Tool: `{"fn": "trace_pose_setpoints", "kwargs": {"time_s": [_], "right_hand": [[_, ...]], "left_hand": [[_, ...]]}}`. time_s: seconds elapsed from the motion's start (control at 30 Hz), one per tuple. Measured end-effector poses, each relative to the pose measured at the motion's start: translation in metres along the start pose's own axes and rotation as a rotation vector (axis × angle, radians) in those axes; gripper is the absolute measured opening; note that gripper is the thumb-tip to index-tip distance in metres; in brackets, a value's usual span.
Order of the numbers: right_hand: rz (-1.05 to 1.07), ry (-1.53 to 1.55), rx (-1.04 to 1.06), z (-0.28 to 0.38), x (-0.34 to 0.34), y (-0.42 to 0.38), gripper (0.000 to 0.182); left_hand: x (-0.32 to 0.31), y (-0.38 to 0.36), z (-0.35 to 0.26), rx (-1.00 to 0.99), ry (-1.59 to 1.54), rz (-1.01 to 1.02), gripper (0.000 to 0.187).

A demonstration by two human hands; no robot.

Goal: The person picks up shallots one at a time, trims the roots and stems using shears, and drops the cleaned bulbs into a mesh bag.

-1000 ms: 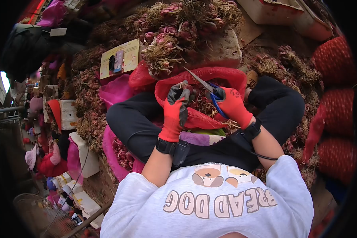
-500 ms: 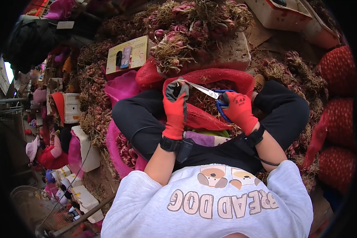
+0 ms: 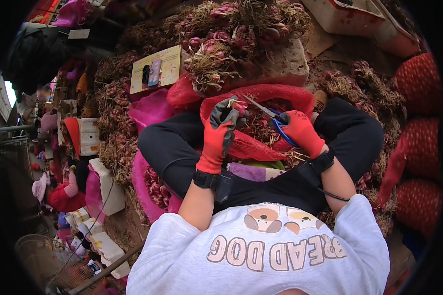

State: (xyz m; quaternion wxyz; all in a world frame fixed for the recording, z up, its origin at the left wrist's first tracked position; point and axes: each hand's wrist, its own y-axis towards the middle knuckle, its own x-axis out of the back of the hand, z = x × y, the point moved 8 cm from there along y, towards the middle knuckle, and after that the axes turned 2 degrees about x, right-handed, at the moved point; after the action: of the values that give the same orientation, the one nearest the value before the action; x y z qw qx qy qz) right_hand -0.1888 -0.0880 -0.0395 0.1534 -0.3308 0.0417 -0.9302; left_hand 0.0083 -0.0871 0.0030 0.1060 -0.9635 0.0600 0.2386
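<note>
My left hand [image 3: 223, 129], in a red and grey work glove, is closed around a purple-skinned garlic bulb [image 3: 239, 106]. A pale stub shows at the bulb's upper end. My right hand [image 3: 302, 130], gloved in red, is wrapped round the blue handles of scissors [image 3: 268, 111]. The blades point up and left toward the bulb, apart from it and slightly spread. Beneath both hands, between my legs, lies a red mesh bag [image 3: 253, 146] with its mouth spread, holding bulbs and dry scraps.
Ahead, a foam box [image 3: 280, 66] bears a heap of garlic with dried stalks [image 3: 226, 37]. Left of it, a carton [image 3: 170, 66] carries a phone [image 3: 155, 72]. A pink bag [image 3: 143, 183] of bulbs lies by my leg. Full red mesh sacks [image 3: 418, 152] stand right. A person [image 3: 66, 194] sits far left.
My left hand has turned, bringing the bulb into view. The scissors have come away from it, their tip now to its right. My right hand has shifted slightly to the right.
</note>
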Motion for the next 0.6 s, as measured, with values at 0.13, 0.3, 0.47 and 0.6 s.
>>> {"fn": "trace_pose_setpoints", "kwargs": {"time_s": [0.13,0.3,0.47,0.6], "right_hand": [[0.042,0.708,-0.065,0.008,0.003,0.0,0.027],[-0.005,0.781,0.19,0.044,0.01,0.001,0.021],[0.099,0.954,-0.069,0.014,-0.006,-0.002,0.02],[-0.049,0.786,0.046,0.035,0.008,-0.005,0.018]], "left_hand": [[0.0,-0.001,0.02,0.097,-0.033,0.06,0.035],[-0.01,-0.004,0.048,0.206,0.029,0.105,0.035],[-0.01,-0.01,0.051,0.197,0.094,0.058,0.03],[-0.018,-0.008,0.048,0.116,0.199,0.039,0.033]]}}
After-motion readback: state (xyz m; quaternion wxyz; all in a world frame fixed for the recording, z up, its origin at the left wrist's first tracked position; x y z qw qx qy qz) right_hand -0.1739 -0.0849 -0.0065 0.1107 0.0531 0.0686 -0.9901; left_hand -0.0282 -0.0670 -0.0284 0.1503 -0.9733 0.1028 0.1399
